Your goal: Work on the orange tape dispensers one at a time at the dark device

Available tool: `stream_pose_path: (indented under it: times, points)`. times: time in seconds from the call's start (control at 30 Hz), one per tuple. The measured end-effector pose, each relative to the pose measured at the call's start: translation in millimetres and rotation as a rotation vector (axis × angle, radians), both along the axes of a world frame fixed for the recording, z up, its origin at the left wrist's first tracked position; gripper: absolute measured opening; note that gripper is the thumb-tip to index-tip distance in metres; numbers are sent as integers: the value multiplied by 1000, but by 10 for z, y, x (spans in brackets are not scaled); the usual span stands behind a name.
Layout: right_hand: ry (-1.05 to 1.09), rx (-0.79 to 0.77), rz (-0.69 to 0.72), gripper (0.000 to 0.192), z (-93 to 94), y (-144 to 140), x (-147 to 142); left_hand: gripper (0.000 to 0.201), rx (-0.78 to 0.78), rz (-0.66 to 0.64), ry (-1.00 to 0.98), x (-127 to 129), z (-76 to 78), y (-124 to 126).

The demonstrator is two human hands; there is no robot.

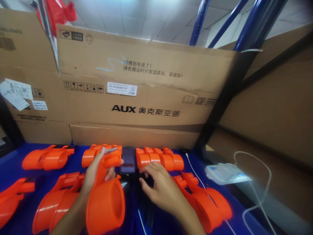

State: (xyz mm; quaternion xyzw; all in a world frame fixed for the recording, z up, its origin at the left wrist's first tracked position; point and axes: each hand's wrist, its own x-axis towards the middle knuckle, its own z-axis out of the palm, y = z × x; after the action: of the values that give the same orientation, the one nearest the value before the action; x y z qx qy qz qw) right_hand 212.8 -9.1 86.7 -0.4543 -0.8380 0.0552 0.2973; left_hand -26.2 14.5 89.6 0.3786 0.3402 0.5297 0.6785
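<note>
Left hand (94, 169) grips an orange plastic part (105, 199), fingers wrapped round its neck. Right hand (156, 186), fingers spread, rests just right of the phone (127, 160), apparently reaching for another piece.

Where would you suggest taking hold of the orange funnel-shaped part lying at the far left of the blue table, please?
Probably by the narrow neck of the orange funnel-shaped part, coming from above. It lies on its side on the blue table, wide mouth to the left and slim stepped end to the right. The neck looks slim enough for fingers to wrap, as the left hand does on a similar part.

Cardboard boxes (146, 94) behind white cable (254, 182)
</note>
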Motion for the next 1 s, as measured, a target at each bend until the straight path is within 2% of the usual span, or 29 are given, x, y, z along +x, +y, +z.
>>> stream_pose_path:
  times: [0.13, 0.27, 0.4, 0.53, 0.7, 0.83, 1.0]
  points:
    - [6, -40, 2, 15, 7, -15, -30, 64, 7, -123, 42, 16, -93, 35]
    - [14, -54, -28, 11, -21, 10, -21, 60, 88, -14, 50, 102, -174, 12]
    - [-9, -47, -76, 8, -44, 42, -5, 47, 123, 98, 51, 232, -162, -101]
    - [131, -30, -46, 13, -16, 22, -25, 40, 142, 148, 110, 314, -138, -187]
    - [416, -76, 54, 21, 33, -53, -119, 46, 176, 34, 249, 366, -211, -222]
    - [515, -145, 107, 14, 36, -72, -186, 46, 238, -78, 327, 387, -301, -259]
    - [655, -139, 43, 14, -24, -51, -181, 44, 297, -156, 262, 400, -296, -287]
